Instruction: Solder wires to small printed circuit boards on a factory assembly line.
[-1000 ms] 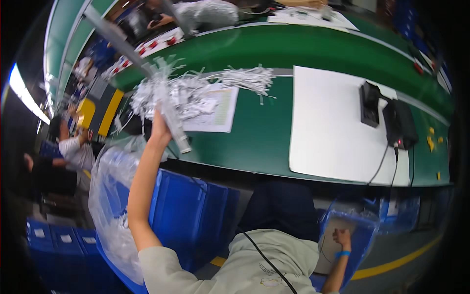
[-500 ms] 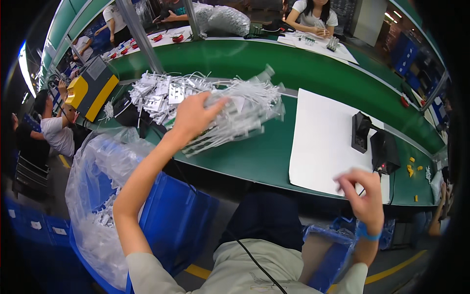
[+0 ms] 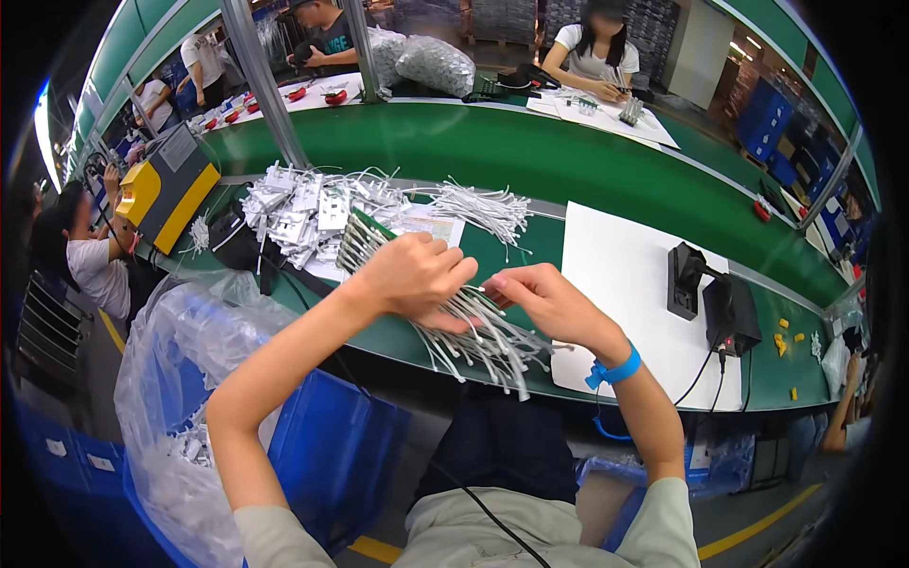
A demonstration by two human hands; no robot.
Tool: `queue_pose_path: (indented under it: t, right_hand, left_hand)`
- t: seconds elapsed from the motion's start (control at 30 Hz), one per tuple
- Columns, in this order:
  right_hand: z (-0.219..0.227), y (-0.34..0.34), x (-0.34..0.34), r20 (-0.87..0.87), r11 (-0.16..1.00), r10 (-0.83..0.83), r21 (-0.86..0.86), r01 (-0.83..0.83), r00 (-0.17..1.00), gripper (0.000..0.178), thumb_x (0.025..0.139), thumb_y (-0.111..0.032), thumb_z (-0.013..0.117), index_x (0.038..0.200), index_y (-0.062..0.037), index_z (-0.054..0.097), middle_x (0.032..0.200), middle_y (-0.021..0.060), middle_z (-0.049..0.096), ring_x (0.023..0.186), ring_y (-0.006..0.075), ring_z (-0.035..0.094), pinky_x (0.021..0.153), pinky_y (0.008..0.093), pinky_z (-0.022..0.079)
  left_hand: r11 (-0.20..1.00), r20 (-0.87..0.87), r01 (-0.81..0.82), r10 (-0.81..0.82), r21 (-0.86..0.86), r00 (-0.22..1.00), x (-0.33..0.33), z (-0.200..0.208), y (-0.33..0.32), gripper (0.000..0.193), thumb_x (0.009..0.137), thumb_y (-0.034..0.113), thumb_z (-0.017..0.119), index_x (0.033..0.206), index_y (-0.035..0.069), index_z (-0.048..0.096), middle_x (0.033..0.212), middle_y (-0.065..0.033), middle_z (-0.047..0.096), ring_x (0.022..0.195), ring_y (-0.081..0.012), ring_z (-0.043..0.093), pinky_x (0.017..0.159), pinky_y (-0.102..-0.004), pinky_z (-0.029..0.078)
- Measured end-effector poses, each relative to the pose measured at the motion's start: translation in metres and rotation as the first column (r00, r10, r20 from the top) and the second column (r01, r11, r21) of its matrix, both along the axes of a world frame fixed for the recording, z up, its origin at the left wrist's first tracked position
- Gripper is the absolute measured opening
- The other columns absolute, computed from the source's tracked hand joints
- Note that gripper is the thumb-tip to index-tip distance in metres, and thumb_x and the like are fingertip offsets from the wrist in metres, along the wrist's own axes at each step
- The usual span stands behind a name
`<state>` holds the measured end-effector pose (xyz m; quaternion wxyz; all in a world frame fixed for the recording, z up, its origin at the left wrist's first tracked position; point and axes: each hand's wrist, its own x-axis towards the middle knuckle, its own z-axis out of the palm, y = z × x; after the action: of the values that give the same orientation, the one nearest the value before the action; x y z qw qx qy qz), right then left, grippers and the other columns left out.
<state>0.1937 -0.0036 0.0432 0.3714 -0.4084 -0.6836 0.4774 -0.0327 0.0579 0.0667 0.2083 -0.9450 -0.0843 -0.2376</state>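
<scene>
My left hand is closed around a bundle of thin white cables with light tips. The cables run out to the lower right over the table's front edge. On the bundle's other end, green circuit-board strips stick out past my wrist. My right hand, wearing a blue wrist strap, reaches the bundle from the right. Its thumb and fingers are drawn together at the cables, and the fingertips are partly hidden. Another bunch of white cables lies behind my hands, beside a heap of white plastic parts.
A white sheet on the green table carries a black device with cords and a black holder. Small yellow pieces lie at the right. A yellow-and-grey machine stands left. Below is a plastic-lined blue bin.
The left hand has come nearer with the cable bundle, off the pile at the back. My right hand has moved left from over the white sheet to the cables.
</scene>
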Motion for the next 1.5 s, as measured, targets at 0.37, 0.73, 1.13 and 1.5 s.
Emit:
queue_pose_path:
  t: [0.37,0.73,1.13,1.5]
  right_hand:
    - [-0.01,0.008,-0.018,-0.122,0.999,-0.021,0.036,0.026,0.992,0.033,0.105,-0.024,0.053,0.104,0.0056,0.068,0.078,0.0017,0.063,0.074,0.0052,0.049,0.062,0.0273,0.042]
    - [-0.022,-0.002,-0.005,-0.086,0.983,-0.113,0.133,0.123,0.99,0.029,0.102,-0.018,0.055,0.089,0.0066,0.065,0.063,-0.0001,0.054,0.063,0.0046,0.041,0.053,0.0286,0.035]
    - [-0.034,0.003,-0.012,-0.318,0.917,-0.328,0.12,0.381,0.89,0.032,0.104,-0.018,0.054,0.088,0.0075,0.063,0.072,-0.0074,0.049,0.07,0.0027,0.039,0.061,0.0223,0.034]
    - [-0.012,0.037,-0.047,-0.264,0.961,-0.24,0.07,0.267,0.934,0.036,0.104,-0.027,0.056,0.079,-0.0007,0.059,0.063,-0.0002,0.052,0.059,0.0073,0.052,0.055,0.0258,0.043]
  left_hand:
    - [0.992,-0.144,0.085,-0.099,-0.098,0.985,0.016,0.035,0.009,0.086,0.065,0.089,0.056,0.079,0.005,0.048,0.061,-0.006,0.052,0.053,-0.0256,0.057,0.052,-0.0344,0.043]
    - [0.993,-0.027,-0.1,0.098,-0.067,0.995,0.033,0.019,-0.007,0.077,0.074,0.079,0.059,0.079,0.003,0.052,0.073,-0.0093,0.056,0.08,-0.0283,0.059,0.089,-0.0426,0.045]
    - [-0.135,0.194,0.426,0.742,-0.895,0.642,-0.021,-0.03,0.001,0.069,0.102,0.049,0.05,0.145,-0.003,0.037,0.136,-0.0179,0.055,0.121,-0.0274,0.056,0.104,-0.0389,0.042]
    - [-0.004,0.322,0.622,0.852,-0.783,0.412,-0.021,-0.044,0.012,0.039,0.106,0.035,0.051,0.099,0.0,0.069,0.092,-0.0033,0.071,0.074,-0.0076,0.063,0.07,-0.0243,0.051]
